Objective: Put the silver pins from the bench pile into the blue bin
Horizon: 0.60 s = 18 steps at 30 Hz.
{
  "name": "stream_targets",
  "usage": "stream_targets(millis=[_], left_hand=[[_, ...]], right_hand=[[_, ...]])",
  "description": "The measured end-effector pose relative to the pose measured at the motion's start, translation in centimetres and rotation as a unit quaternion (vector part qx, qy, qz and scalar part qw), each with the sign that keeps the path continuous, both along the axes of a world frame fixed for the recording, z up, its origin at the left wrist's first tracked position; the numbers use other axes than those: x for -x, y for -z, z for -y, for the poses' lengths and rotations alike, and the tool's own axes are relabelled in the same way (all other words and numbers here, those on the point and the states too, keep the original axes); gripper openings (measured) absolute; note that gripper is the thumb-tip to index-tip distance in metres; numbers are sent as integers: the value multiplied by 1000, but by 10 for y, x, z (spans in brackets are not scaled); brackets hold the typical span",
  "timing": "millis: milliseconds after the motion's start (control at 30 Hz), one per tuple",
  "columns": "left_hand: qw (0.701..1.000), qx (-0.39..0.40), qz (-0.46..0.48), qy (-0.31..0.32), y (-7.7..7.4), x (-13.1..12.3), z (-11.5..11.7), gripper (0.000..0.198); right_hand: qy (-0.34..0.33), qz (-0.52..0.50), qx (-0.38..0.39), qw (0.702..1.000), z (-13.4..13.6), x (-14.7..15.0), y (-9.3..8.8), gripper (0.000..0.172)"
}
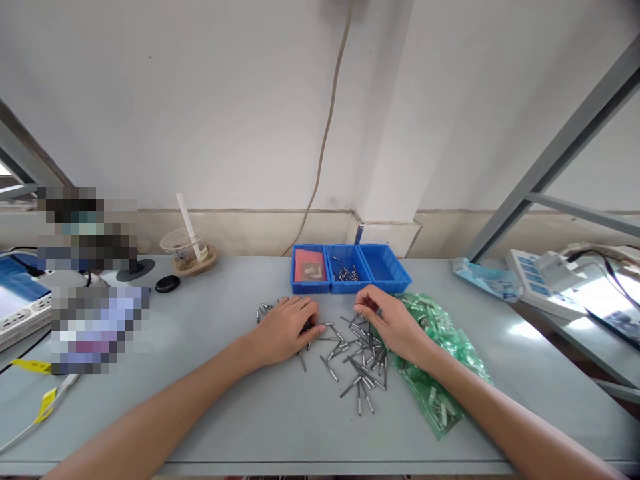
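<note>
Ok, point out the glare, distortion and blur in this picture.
Head view: glare whitens the table at right and glints off the green bag; forearms look stretched toward the bottom corners; pixel blocks hide details at left; the metal pins show no obvious blur.

Grey tabletop (240, 420) in front of you, glare on its right-hand side. At your 12 o'clock, towards the far edge: three blue bins (350, 287), side by side. Nearer you, between 12 and 1, loose metal rivets (367, 363), scattered. Green bag (459, 341) at 1:30; blue packet (487, 280) similar bearing, farther out. Black disc (167, 284) near 11, brown coaster (197, 269) just beyond.
</note>
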State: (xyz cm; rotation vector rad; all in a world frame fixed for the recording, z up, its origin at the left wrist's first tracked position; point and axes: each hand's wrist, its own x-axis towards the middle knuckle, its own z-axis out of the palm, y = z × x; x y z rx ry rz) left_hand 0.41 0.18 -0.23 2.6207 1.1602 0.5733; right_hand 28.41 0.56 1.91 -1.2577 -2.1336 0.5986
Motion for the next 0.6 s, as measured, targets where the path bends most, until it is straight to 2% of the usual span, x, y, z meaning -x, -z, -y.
stream_targets(millis=[233,600], left_hand=[[1000,-4,-1,4,1,1,0,24],[1000,-9,3,4,1,1,0,24]], right_hand=[[25,-50,-35,998,0,-1,2,11],[-10,5,-94,996,3,1,3,12]])
